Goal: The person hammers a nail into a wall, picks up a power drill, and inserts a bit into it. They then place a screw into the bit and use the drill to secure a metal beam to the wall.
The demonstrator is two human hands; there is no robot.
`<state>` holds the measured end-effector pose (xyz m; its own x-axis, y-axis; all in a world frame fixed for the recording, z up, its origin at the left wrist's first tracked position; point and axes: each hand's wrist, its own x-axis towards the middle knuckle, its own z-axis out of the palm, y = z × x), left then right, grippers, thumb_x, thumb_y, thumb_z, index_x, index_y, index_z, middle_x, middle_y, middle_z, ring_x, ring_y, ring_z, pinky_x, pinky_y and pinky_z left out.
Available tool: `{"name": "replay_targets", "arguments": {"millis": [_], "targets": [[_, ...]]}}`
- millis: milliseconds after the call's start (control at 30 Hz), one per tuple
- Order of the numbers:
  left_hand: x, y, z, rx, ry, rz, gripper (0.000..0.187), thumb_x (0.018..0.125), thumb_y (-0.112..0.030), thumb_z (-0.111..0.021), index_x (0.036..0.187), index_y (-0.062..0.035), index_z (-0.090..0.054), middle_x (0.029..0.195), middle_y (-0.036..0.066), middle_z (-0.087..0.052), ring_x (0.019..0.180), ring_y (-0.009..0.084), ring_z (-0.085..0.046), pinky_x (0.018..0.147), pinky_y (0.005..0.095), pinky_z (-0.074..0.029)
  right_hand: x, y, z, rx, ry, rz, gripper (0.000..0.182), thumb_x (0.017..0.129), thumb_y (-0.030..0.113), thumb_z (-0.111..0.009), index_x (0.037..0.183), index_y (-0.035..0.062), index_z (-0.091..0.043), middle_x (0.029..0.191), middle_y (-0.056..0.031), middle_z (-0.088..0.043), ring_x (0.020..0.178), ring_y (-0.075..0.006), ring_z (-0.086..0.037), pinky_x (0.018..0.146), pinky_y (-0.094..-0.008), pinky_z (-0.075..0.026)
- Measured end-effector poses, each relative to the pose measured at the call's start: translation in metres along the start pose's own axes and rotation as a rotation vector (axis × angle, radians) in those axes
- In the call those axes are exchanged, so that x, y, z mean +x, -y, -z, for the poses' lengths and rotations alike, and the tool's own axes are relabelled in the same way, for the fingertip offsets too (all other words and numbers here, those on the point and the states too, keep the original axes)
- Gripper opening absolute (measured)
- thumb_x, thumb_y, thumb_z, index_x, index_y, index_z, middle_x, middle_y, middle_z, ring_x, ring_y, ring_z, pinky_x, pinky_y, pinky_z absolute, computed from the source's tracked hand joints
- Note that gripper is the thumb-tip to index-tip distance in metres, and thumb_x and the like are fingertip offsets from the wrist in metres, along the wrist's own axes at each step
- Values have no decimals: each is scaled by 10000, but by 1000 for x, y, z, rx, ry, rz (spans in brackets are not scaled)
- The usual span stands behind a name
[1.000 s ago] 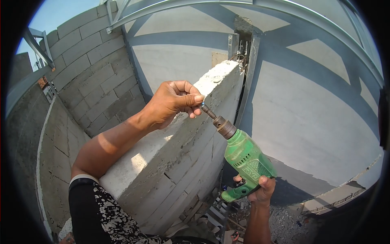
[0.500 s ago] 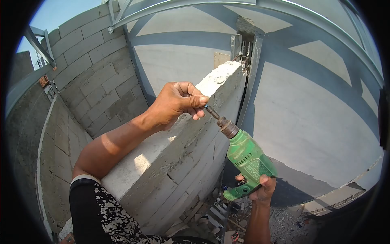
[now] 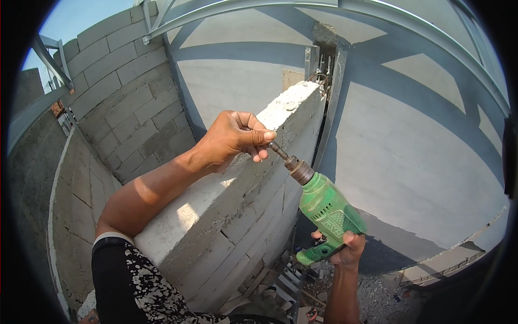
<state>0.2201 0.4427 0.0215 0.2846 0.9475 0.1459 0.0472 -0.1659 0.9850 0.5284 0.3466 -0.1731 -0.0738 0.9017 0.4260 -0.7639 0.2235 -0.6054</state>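
Observation:
My right hand is wrapped round the handle of a green power drill, which points up and to the left. A dark nut-driver bit sits in the drill's chuck. At the bit's tip, the thumb and forefinger of my left hand are pinched together. Whatever lies between those fingers is too small and covered to make out. Both hands are in the air above a block wall.
The block wall with a rough mortar top runs away from me. Beyond it stands a grey plastered wall with exposed rebar in a gap. A metal beam arches overhead. Rubble lies far below.
The drill has shifted slightly left, its bit closer to my left fingertips. A small blue spot that showed at the bit's tip is now out of sight.

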Motion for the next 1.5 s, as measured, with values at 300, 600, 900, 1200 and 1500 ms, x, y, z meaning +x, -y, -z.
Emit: {"name": "replay_targets", "arguments": {"millis": [300, 600, 900, 1200, 1500], "targets": [[0, -3, 0, 64, 64, -58, 207, 971, -155, -809, 933, 16, -699, 814, 110, -726, 709, 188, -751, 605, 287, -607, 0, -3, 8, 69, 5, -33, 700, 910, 257, -730, 1400, -184, -497, 1165, -306, -724, 860, -395, -792, 802, -552, -693], [0, -2, 0, 194, 61, -48, 306, 989, -296, -805, 1005, 1, -734, 772, 63, -714, 603, 116, -669, 507, 251, -507, -2, -7, 8, 113, -39, -71, 670, 869, 218, -736, 1403, -108, -497, 1128, -283, -722, 835, -379, -787, 762, -494, -692], [-7, -20, 4, 504, -12, -133, 804, 1045, -653, -576, 1435, 51, -563, 1182, 181, -689, 1059, 195, -675, 849, 330, -573, 0, -4, 31, 255, 11, -11, 744, 905, 355, -718, 1395, -168, -519, 1154, -337, -711, 846, -429, -782, 820, -598, -666], [103, -23, 12, 1190, 130, 9, 1345, 770, -934, -638, 1650, 17, -276, 1555, 426, -416, 1485, 561, -407, 1215, 643, -373, 50, 22, 36, 169, -202, 94, 703, 928, 429, -738, 1370, -96, -585, 1154, -294, -720, 813, -356, -770, 774, -555, -648], [187, 40, 11, 1244, 264, 130, 1319, 780, -810, -721, 1699, -35, -178, 1663, 355, -286, 1571, 493, -280, 1305, 547, -268, 143, 20, 49, 281, -231, 173, 620, 974, 456, -686, 1362, -22, -606, 1141, -285, -723, 772, -298, -750, 731, -494, -636]]}}
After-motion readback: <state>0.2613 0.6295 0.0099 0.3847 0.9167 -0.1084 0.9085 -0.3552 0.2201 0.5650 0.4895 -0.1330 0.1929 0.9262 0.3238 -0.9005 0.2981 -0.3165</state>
